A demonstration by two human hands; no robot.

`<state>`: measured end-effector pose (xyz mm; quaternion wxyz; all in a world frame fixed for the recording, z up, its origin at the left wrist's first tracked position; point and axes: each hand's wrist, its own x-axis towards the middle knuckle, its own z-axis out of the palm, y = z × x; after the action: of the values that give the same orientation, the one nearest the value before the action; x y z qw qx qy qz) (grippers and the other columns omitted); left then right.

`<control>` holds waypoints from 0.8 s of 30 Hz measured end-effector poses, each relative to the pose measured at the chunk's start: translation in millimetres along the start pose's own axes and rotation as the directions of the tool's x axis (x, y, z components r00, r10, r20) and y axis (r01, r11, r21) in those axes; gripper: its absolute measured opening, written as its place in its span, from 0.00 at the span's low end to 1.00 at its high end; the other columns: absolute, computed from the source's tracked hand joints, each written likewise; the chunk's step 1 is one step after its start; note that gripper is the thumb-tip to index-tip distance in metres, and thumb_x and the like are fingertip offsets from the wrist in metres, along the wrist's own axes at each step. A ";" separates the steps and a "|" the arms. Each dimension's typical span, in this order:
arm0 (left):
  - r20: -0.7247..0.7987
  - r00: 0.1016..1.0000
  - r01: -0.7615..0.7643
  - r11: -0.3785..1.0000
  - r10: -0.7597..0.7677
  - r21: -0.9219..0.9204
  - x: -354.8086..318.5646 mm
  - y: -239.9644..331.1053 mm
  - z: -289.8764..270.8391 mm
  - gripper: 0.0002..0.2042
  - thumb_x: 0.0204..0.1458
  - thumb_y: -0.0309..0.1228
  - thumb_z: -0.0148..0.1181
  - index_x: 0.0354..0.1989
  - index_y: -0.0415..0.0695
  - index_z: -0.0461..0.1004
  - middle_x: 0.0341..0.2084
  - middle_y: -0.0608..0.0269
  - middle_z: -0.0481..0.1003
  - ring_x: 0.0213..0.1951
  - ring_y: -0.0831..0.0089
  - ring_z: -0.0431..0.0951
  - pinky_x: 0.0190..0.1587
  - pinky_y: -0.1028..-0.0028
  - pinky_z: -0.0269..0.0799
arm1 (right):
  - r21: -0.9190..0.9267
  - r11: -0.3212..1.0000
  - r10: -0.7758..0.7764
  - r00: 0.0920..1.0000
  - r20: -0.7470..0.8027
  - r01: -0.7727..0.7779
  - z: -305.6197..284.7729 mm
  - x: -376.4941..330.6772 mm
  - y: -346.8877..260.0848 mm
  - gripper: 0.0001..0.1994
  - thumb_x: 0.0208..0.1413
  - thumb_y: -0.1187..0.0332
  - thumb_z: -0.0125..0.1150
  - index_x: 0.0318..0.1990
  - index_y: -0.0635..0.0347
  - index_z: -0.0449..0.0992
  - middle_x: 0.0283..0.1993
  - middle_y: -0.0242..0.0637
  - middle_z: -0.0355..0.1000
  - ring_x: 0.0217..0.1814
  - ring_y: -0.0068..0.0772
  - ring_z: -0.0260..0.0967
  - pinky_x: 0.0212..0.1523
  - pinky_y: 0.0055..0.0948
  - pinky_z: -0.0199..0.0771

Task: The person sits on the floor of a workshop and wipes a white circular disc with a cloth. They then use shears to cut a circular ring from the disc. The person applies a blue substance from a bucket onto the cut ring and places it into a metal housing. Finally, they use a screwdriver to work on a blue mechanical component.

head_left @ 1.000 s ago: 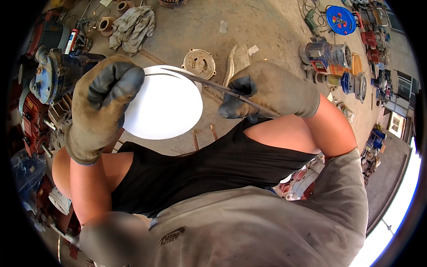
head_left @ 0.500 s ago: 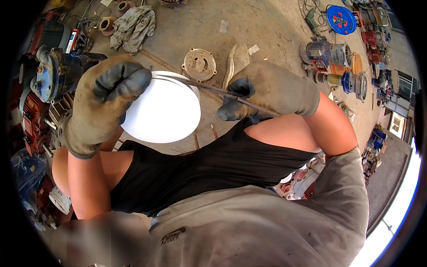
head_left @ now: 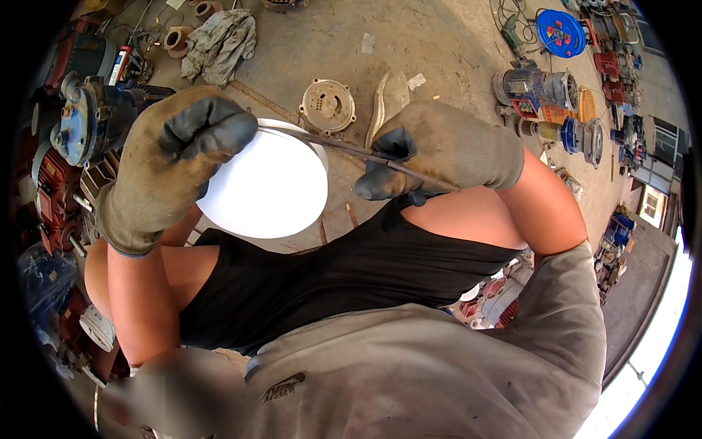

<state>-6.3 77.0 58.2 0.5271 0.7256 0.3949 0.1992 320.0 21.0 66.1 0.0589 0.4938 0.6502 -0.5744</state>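
A thin dark metal rod (head_left: 344, 145) slants between my two gloved hands. My left hand (head_left: 179, 161) is closed at the rod's left end, which goes into its black-coated fingers. My right hand (head_left: 431, 150) pinches the rod further along, and the rod's right end sticks out beneath that hand. A smooth white round piece, bowl-like or disc-like, (head_left: 267, 190) is beside and below my left fingers. The rod passes over its upper rim. Whether my left fingers also hold that rim is hidden.
A round metal motor end cover (head_left: 327, 106) lies on the floor beyond the rod, near a shoe (head_left: 391, 99). A crumpled cloth (head_left: 219, 47) and a blue pump-like machine (head_left: 80, 121) are at left. Motors (head_left: 537, 88) and a blue cable reel (head_left: 561, 33) are at right.
My left fingers have moved slightly right and down along the rod. The white piece has shifted a little left and down. My right hand has hardly moved.
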 end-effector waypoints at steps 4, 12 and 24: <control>-0.130 0.990 0.061 0.998 -0.059 0.010 -1.2 6.0 -1.2 0.12 0.62 0.36 0.70 0.40 0.38 0.82 0.29 0.71 0.77 0.31 0.81 0.74 0.37 0.76 0.71 | 0.075 0.993 0.087 0.996 0.006 -0.088 -3.3 -2.1 -7.5 0.24 0.54 0.46 0.78 0.35 0.62 0.85 0.26 0.36 0.78 0.25 0.27 0.72 0.30 0.34 0.75; -0.202 0.976 0.068 0.997 -0.076 -0.048 -1.0 1.8 8.2 0.11 0.61 0.35 0.72 0.40 0.38 0.82 0.30 0.73 0.77 0.33 0.84 0.73 0.38 0.79 0.70 | 0.080 0.996 0.033 0.999 -0.043 -0.030 5.0 2.8 -1.0 0.23 0.55 0.48 0.78 0.36 0.63 0.85 0.27 0.38 0.79 0.29 0.31 0.75 0.34 0.37 0.76; -0.161 0.981 0.098 0.994 -0.106 -0.054 -3.5 0.7 4.9 0.08 0.63 0.29 0.70 0.44 0.38 0.81 0.33 0.69 0.80 0.36 0.82 0.76 0.42 0.79 0.74 | 0.127 0.982 0.136 0.990 0.027 -0.138 -0.7 3.0 -15.3 0.21 0.56 0.51 0.78 0.34 0.64 0.86 0.25 0.35 0.78 0.28 0.21 0.74 0.30 0.29 0.74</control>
<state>-4.7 71.3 57.4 0.5189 0.6734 0.4688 0.2398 308.0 25.5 74.9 0.0721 0.5350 0.5757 -0.6142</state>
